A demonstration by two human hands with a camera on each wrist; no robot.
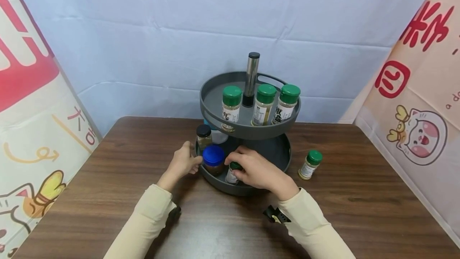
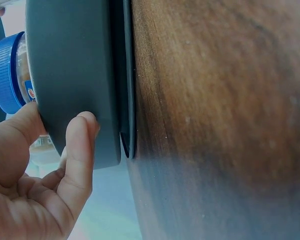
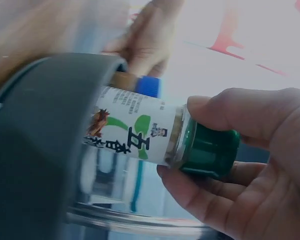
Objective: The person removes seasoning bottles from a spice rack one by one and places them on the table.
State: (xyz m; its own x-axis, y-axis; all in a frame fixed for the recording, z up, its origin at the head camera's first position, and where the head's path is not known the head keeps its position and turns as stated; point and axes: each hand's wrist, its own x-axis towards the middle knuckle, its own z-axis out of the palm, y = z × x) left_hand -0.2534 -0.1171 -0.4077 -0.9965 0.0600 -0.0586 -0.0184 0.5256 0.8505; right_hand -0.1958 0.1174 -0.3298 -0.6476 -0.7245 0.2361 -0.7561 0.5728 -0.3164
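My right hand (image 1: 256, 169) pinches the green lid of a spice jar (image 3: 135, 125), thumb on one side and fingers on the other. The jar has a white label and stands inside the front of the lower tier of a dark grey two-tier rack (image 1: 230, 189). At the left side of that tier, my left hand (image 1: 182, 161) holds the rim, its thumb at the top edge and a finger (image 2: 79, 145) against the outer wall. Between the hands sits a blue-lidded jar (image 1: 213, 159). Behind it is a black-lidded jar (image 1: 204, 137).
On the upper tier stand three green-lidded spice jars, one at the left (image 1: 231, 107) and two on the right. A metal post (image 1: 252, 75) rises through it. Another green-lidded jar (image 1: 310, 165) stands on the wooden table (image 1: 136, 151), right of the rack.
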